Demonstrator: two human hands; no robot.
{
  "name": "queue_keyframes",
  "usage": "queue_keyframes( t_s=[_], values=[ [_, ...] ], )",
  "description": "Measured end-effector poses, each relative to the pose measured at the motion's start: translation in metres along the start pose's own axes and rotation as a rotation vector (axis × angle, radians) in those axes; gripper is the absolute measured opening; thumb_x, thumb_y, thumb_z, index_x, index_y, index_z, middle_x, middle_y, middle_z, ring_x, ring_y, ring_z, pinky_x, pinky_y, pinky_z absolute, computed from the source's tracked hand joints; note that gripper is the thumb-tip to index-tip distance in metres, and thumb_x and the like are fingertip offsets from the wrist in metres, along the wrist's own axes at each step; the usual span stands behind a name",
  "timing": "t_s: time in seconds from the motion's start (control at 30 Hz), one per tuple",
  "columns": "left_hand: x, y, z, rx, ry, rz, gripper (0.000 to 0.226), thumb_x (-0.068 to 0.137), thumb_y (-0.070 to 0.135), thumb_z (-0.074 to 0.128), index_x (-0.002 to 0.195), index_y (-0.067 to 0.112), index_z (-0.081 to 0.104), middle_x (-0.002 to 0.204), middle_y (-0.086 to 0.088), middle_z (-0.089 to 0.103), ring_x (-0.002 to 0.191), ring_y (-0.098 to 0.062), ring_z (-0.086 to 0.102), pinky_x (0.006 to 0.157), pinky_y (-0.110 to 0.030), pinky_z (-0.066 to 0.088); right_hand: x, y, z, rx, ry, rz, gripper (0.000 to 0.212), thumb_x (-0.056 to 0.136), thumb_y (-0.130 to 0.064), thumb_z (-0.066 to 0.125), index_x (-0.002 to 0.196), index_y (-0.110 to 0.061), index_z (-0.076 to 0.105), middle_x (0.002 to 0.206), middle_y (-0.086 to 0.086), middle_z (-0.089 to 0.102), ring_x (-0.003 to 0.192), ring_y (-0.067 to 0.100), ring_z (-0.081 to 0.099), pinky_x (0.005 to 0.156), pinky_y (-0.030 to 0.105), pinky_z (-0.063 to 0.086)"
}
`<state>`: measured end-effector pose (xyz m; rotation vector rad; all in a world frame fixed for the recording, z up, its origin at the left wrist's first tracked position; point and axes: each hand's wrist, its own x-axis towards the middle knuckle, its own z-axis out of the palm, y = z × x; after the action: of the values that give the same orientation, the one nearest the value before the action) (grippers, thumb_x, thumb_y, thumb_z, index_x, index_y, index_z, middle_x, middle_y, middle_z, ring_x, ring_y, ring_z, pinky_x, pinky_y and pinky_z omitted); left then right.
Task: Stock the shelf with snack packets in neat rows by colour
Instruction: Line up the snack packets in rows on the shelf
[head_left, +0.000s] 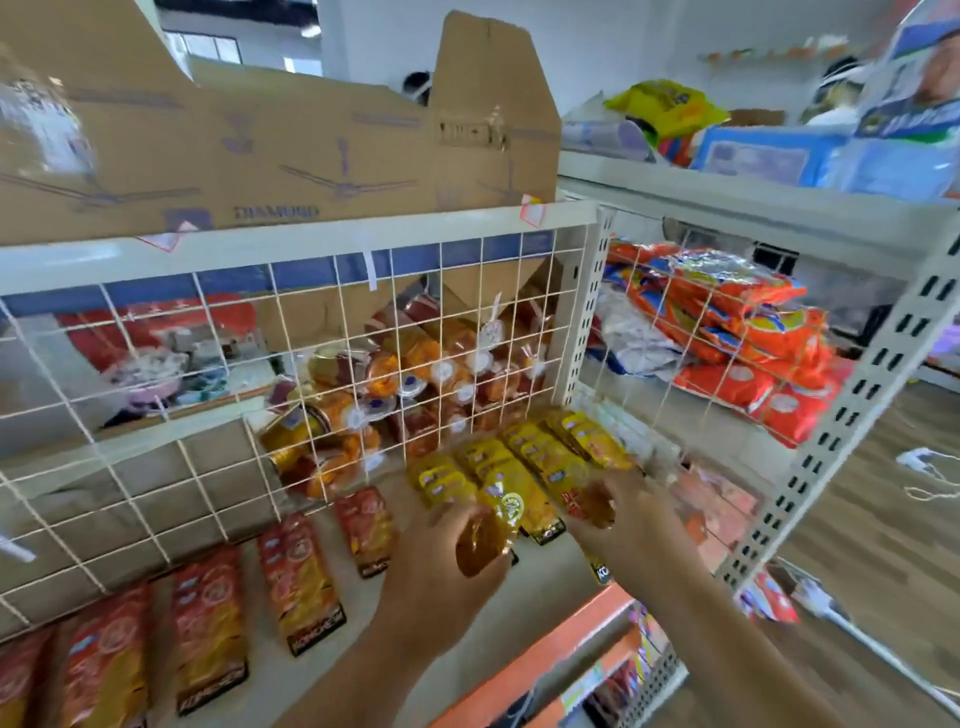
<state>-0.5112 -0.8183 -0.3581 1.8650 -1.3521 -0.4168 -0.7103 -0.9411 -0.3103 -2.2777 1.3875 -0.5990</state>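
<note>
We look down on a pale shop shelf (550, 582) with an orange front edge (545, 654), backed by a white wire grid (332, 364). Red snack packets (298, 577) lie flat in rows across its left; yellow snack packets (545, 457) lie in rows just beside them, far right.

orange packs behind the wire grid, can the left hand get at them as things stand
Probably not directly: the wire grid stands between the left hand and the orange packs, and its fingers grip a yellow packet.
</note>
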Motion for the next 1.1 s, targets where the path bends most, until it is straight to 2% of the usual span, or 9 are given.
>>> queue_keyframes(
  t_s=[0.1, 0.17, 0.33, 0.43, 0.5, 0.57, 0.7, 0.97, 1.1],
  values=[
    [-0.007, -0.010, 0.024, 0.034, 0.078, -0.108, 0.052, 0.079, 0.070, 0.061, 0.125, 0.046, 0.058, 0.112, 0.025, 0.053, 0.102, 0.003, 0.052, 0.083, -0.010, 0.041, 0.020, 0.013, 0.022, -0.074, -0.064, 0.003, 0.041, 0.079, -0.054, 0.071, 0.109, -0.029, 0.059, 0.101, -0.008, 0.050, 0.094, 0.017, 0.057, 0.074, 0.030, 0.043],
    [-0.011, -0.015, 0.038, 0.072, 0.148, -0.179, 0.052, 0.077, 0.070, 0.059, 0.123, 0.046, 0.057, 0.109, 0.029, 0.046, 0.102, 0.003, 0.048, 0.080, -0.006, 0.037, 0.033, 0.023, 0.037, -0.089, -0.101, -0.038, 0.048, 0.075, -0.061, 0.065, 0.107, -0.027, 0.059, 0.104, -0.006, 0.054, 0.098, 0.020, 0.057, 0.077, 0.033, 0.048],
    [-0.010, -0.012, 0.063, 0.104, 0.293, -0.332, 0.044, 0.070, 0.068, 0.063, 0.110, 0.052, 0.052, 0.103, 0.026, 0.048, 0.096, 0.000, 0.051, 0.076, -0.011, 0.040, 0.058, 0.039, 0.061, -0.020, -0.192, -0.098, 0.041, 0.080, -0.057, 0.069, 0.108, -0.031, 0.053, 0.104, -0.007, 0.049, 0.098, 0.022, 0.055, 0.074, 0.038, 0.049],
    [-0.003, -0.006, 0.078, 0.208, 0.410, -0.389, 0.048, 0.071, 0.065, 0.069, 0.113, 0.045, 0.059, 0.102, 0.023, 0.051, 0.096, -0.007, 0.052, 0.084, -0.025, 0.048, 0.065, 0.049, 0.070, 0.039, -0.226, -0.141, 0.039, 0.079, -0.058, 0.070, 0.102, -0.036, 0.048, 0.104, -0.007, 0.046, 0.095, 0.022, 0.055, 0.077, 0.043, 0.054],
    [0.002, -0.002, 0.087, 0.304, 0.483, -0.436, 0.053, 0.070, 0.066, 0.069, 0.114, 0.039, 0.061, 0.105, 0.015, 0.058, 0.099, -0.015, 0.056, 0.088, -0.038, 0.051, 0.069, 0.055, 0.073, 0.057, -0.244, -0.168, 0.042, 0.078, -0.058, 0.071, 0.107, -0.033, 0.052, 0.103, -0.006, 0.046, 0.093, 0.023, 0.058, 0.077, 0.043, 0.054],
    [0.009, 0.002, 0.094, 0.381, 0.534, -0.496, 0.057, 0.069, 0.068, 0.068, 0.115, 0.036, 0.062, 0.106, 0.011, 0.062, 0.102, -0.020, 0.059, 0.089, -0.041, 0.050, 0.074, 0.059, 0.072, 0.056, -0.240, -0.197, 0.047, 0.079, -0.056, 0.073, 0.114, -0.030, 0.055, 0.103, -0.006, 0.048, 0.093, 0.024, 0.059, 0.077, 0.042, 0.054],
    [0.020, 0.007, 0.110, 0.455, 0.537, -0.612, 0.063, 0.073, 0.068, 0.072, 0.123, 0.031, 0.060, 0.118, 0.005, 0.061, 0.115, -0.024, 0.055, 0.093, -0.043, 0.044, 0.083, 0.068, 0.068, 0.057, -0.242, -0.248, 0.044, 0.078, -0.055, 0.073, 0.109, -0.029, 0.056, 0.100, -0.004, 0.055, 0.088, 0.023, 0.059, 0.072, 0.038, 0.052],
    [0.033, 0.009, 0.126, 0.568, 0.584, -0.628, 0.064, 0.070, 0.064, 0.078, 0.116, 0.025, 0.059, 0.107, 0.001, 0.062, 0.104, -0.028, 0.058, 0.084, -0.044, 0.046, 0.089, 0.076, 0.063, 0.040, -0.244, -0.292, 0.041, 0.080, -0.053, 0.074, 0.107, -0.028, 0.057, 0.098, -0.007, 0.051, 0.087, 0.021, 0.058, 0.070, 0.031, 0.045],
    [0.037, 0.010, 0.127, 0.572, 0.567, -0.656, 0.067, 0.073, 0.067, 0.075, 0.120, 0.024, 0.056, 0.112, 0.001, 0.061, 0.108, -0.027, 0.057, 0.088, -0.045, 0.045, 0.091, 0.081, 0.062, 0.037, -0.235, -0.318, 0.043, 0.080, -0.054, 0.074, 0.109, -0.027, 0.058, 0.099, -0.008, 0.050, 0.089, 0.021, 0.059, 0.070, 0.030, 0.044]
  ],
)
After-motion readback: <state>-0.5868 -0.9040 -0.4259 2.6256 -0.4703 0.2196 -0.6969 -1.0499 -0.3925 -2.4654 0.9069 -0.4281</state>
